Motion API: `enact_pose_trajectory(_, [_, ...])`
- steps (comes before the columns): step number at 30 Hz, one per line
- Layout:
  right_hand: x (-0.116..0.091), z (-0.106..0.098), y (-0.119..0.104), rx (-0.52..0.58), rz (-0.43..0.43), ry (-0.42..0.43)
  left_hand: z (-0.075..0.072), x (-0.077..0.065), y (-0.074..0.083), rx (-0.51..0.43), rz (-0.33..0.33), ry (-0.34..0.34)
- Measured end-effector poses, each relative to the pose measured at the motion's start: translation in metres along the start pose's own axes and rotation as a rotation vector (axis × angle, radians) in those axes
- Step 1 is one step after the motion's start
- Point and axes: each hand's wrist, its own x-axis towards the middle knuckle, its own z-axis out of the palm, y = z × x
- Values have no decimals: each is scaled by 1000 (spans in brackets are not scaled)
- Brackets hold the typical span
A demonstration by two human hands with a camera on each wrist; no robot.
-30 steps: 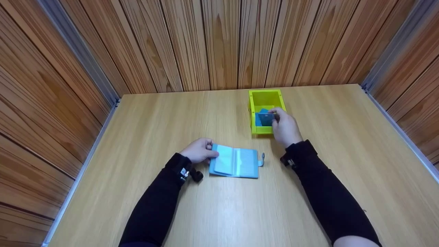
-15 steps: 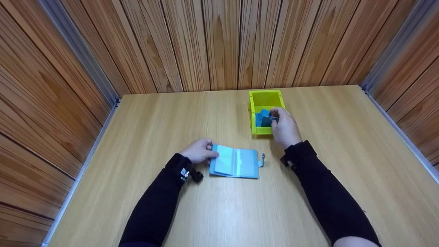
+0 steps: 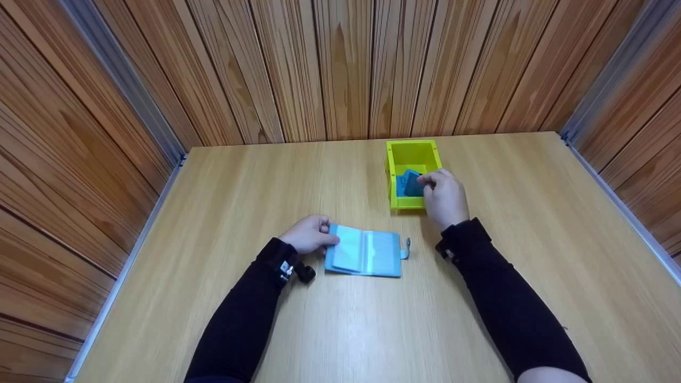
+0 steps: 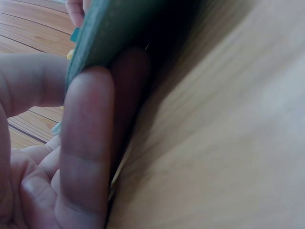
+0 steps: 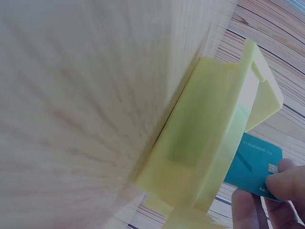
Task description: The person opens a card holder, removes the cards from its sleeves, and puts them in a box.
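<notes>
A light blue card wallet [image 3: 382, 254] lies spread open on the table, its snap strap to the right. My left hand [image 3: 310, 234] pinches its left edge, thumb on top. In the left wrist view the fingers [image 4: 86, 138] reach under the cover [image 4: 114, 33], which is lifted off the table. Farther off, my right hand [image 3: 446, 197] is at the right side of a yellow-green bin [image 3: 407, 202]. Between thumb and fingers it pinches a teal bank card [image 5: 252, 164] with a chip, partly hidden behind the bin's rim. Other blue cards [image 3: 401, 183] lie in the bin.
The wooden table [image 3: 239, 186] runs back to a plank wall [image 3: 340, 69]. Metal posts [image 3: 133, 80] stand at the corners. A small black wrist camera [image 3: 305, 273] sticks out beside the left hand, close to the wallet.
The teal card has turned and tilted in my right hand, which has shifted slightly right over the bin. My left hand and the wallet have stayed put.
</notes>
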Motion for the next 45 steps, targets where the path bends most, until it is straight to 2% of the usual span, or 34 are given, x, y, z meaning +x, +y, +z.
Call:
enact_pose_trajectory(7, [1, 1, 2, 17, -12, -3, -2, -2, 6, -5, -30, -26])
enact_pose_trajectory(12, [3, 1, 1, -16, 3, -61, -2, -2, 6, 3, -26, -12])
enact_pose_trajectory(13, [3, 1, 2, -27, 1, -75, -2, 0, 2, 4, -19, 3])
enact_pose_trajectory(19, [3, 1, 1, -64, -6, -141, -2, 0, 1, 13, -16, 0])
enact_pose_trajectory(28, [0, 3, -2, -86, -24, -118, -1, 0, 1, 1, -5, -6])
enact_pose_trajectory(36, [0, 4, -3, -88, 5, -150, -1, -1, 2, -3, -11, -1])
enact_pose_trajectory(45, [-5, 2, -6, -78, -54, -113, 0, -1, 2, 11, -24, 20])
